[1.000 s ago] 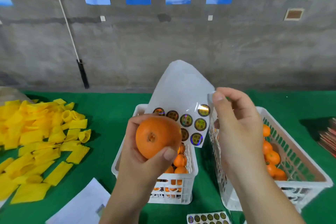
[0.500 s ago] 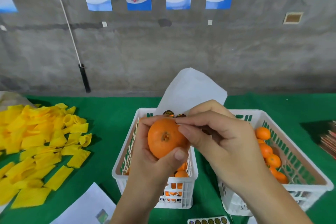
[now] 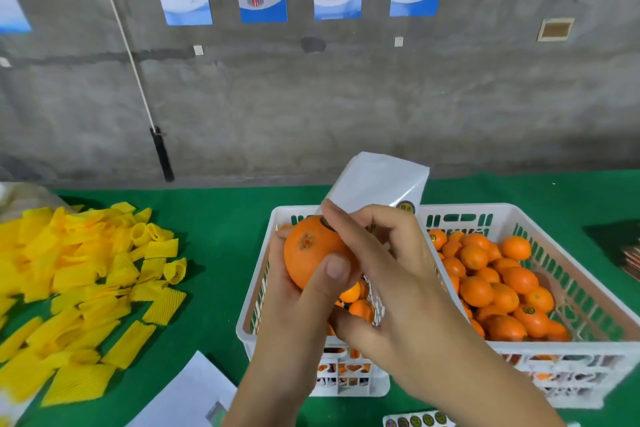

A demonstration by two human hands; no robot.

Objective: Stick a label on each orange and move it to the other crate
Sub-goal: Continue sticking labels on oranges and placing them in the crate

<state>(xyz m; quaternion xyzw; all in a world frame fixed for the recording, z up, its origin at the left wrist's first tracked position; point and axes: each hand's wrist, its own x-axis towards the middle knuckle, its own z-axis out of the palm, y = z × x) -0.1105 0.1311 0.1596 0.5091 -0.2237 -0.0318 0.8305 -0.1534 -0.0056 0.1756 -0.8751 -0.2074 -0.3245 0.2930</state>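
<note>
The left hand (image 3: 294,291) holds one orange (image 3: 311,250) above the left crate (image 3: 252,319), with the thumb across the front and the fingers curled behind, so the fruit stays fixed and its top is free for the label. The right hand (image 3: 388,274) comes over from the right; its index finger lies on the upper side of the orange, just where a dark round label (image 3: 327,222) shows at the edge, so I judge it is pressing the label down onto the skin. The other fingers of this hand are bent, and the white label sheet (image 3: 377,184) rises behind them. It seems to be kept in this hand so that the next label is ready, but the grip itself is hidden. The right crate (image 3: 575,291) stands touching the left one and is well filled with oranges, at least one with a label, so it is probably the receiving crate and the way for the orange is short. A second strip of labels (image 3: 415,420) lies on the green counter (image 3: 214,229) near the front edge. Yellow foam nets (image 3: 69,284) are heaped at the left.
</note>
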